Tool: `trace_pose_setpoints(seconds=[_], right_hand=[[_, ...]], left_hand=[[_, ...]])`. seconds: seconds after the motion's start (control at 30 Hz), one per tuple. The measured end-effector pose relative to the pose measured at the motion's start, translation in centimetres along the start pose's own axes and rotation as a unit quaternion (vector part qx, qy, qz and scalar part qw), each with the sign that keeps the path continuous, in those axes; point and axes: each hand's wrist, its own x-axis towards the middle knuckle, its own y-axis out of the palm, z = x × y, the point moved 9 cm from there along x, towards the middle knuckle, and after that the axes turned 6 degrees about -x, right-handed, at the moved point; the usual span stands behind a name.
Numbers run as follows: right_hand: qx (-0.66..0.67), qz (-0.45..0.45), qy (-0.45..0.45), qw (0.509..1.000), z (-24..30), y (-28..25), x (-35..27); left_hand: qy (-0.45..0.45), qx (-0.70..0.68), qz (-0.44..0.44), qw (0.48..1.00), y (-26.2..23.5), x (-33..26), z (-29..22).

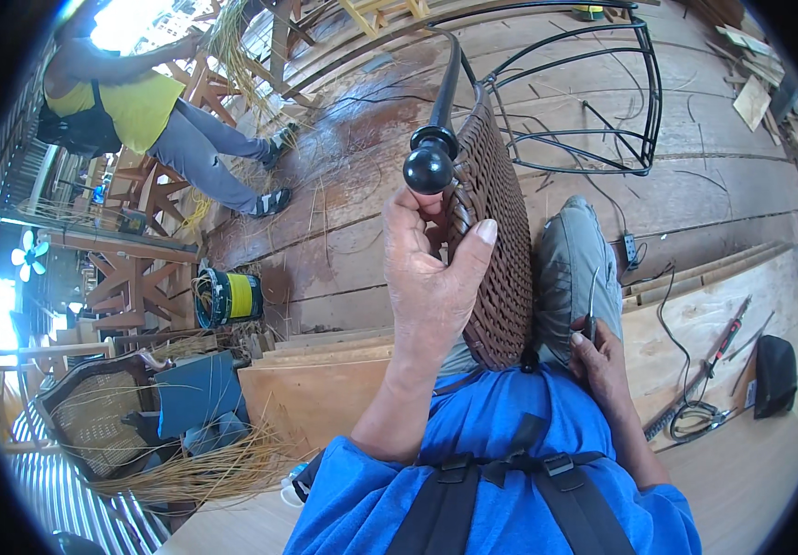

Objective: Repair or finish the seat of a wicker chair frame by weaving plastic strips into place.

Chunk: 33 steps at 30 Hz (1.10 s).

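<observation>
The left hand [431,273] grips the edge of a brown woven rattan panel [496,268] on a black metal chair frame [593,102], upright over the lap. The right hand [598,356] pinches a thin dark tool [593,301]. Weaving covers one section; the frame beyond stays bare.

Bright blue short-sleeved shirt [501,481], black harness straps with buckles [510,467] across chest, grey trousers [570,268], bare forearms
</observation>
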Motion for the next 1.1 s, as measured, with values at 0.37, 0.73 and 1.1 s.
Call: trace_pose_setpoints(seconds=[0.37, 0.73, 1.1], right_hand=[[-0.060, -0.022, -0.090, 0.994, 5.0, -0.4, 0.4], [-0.369, 0.068, -0.249, 0.893, 20.3, 5.3, -2.6], [-0.480, 0.041, -0.217, 0.849, 24.5, 8.6, -3.2]], left_hand=[[-0.008, -0.066, 0.012, 0.998, 0.5, 0.5, 0.0], [-0.047, -0.102, -0.005, 0.994, -0.3, -1.3, 1.2], [-0.020, -0.126, 0.015, 0.992, 0.0, -1.7, 2.1]])
